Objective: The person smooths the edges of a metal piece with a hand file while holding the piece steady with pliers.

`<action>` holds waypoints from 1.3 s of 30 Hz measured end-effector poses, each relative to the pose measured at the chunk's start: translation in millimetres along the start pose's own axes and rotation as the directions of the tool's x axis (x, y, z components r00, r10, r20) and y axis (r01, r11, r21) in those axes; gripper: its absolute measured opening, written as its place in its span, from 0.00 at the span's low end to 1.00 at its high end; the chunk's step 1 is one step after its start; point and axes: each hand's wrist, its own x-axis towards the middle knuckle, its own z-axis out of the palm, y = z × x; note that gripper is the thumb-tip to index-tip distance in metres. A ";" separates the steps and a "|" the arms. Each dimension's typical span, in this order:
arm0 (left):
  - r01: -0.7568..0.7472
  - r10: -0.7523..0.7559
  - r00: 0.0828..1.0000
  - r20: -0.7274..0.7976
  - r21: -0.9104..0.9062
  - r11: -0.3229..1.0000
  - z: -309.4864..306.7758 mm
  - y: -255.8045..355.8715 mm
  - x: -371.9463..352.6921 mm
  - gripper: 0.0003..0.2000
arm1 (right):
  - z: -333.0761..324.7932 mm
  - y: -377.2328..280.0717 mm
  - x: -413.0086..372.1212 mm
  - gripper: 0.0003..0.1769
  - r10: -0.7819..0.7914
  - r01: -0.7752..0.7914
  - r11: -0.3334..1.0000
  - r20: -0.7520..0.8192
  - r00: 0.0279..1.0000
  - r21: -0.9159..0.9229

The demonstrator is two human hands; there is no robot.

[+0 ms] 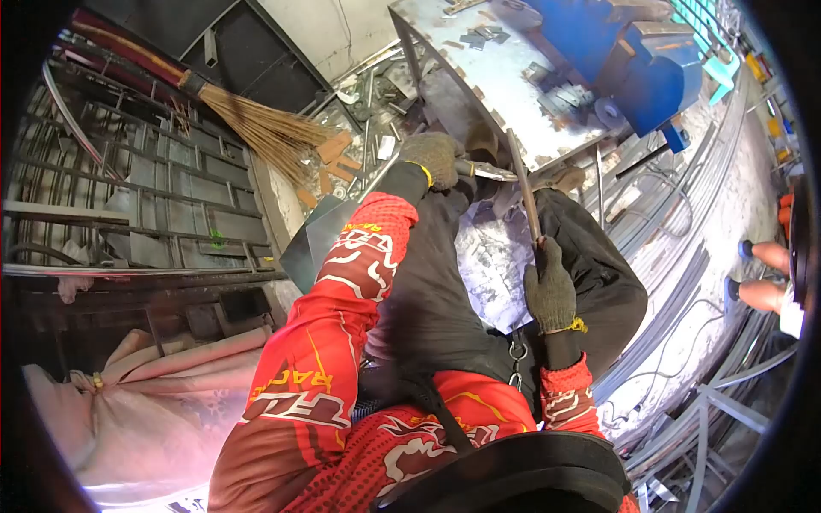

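Note:
My left hand (432,158), in a dark knitted glove with a red printed sleeve behind it, is closed on a small flat metal piece (489,172) that sticks out to the right. My right hand (550,292), gloved the same way, grips the lower end of a thin flat metal bar (522,184). The bar slants up toward the left hand, and its upper part crosses close to the flat piece. Both hands are above my dark trousers (445,291), over a scratched patch of floor (492,256).
A steel bench (505,81) with a blue vise (646,64) and scrap bits is just beyond the hands. A broom (256,128) leans at upper left over a metal grille (145,197). Long steel rods (684,256) lie at right near another person's feet (761,274). A pale sack (128,402) sits lower left.

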 end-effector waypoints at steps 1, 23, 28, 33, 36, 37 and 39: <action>0.001 -0.002 1.000 0.022 0.018 1.000 -0.8 1.9 1.5 0.17 | 0.1 0.6 1.8 0.26 0.008 -0.008 1.000 -0.002 1.000 0.001; -0.018 0.023 0.997 -0.077 0.059 0.998 -4.1 9.3 -2.2 0.18 | 4.3 -25.9 88.5 0.24 0.118 -0.127 0.987 0.094 0.989 0.101; 0.015 -0.013 0.998 -0.066 0.035 0.999 -3.0 7.2 -3.7 0.19 | -4.4 -13.7 29.3 0.25 0.084 -0.089 0.995 0.109 0.991 0.040; 0.012 -0.009 0.998 -0.062 0.040 0.999 -2.7 9.4 -0.4 0.17 | -14.4 -13.8 5.8 0.25 0.184 -0.188 0.982 0.110 0.977 0.029; 0.016 -0.013 0.999 -0.049 0.068 0.998 -2.5 9.8 -1.1 0.19 | -2.3 -15.8 54.4 0.23 0.100 -0.101 0.995 0.112 0.989 0.000; 0.037 -0.036 0.999 -0.029 0.050 0.998 -3.6 10.5 -2.3 0.21 | 1.7 -20.3 74.1 0.22 0.069 -0.071 0.997 0.081 0.994 0.024; 0.020 -0.017 0.999 -0.049 0.067 0.998 -3.9 11.4 -4.8 0.22 | 5.6 -22.8 86.2 0.20 0.042 -0.044 0.998 0.047 0.998 0.045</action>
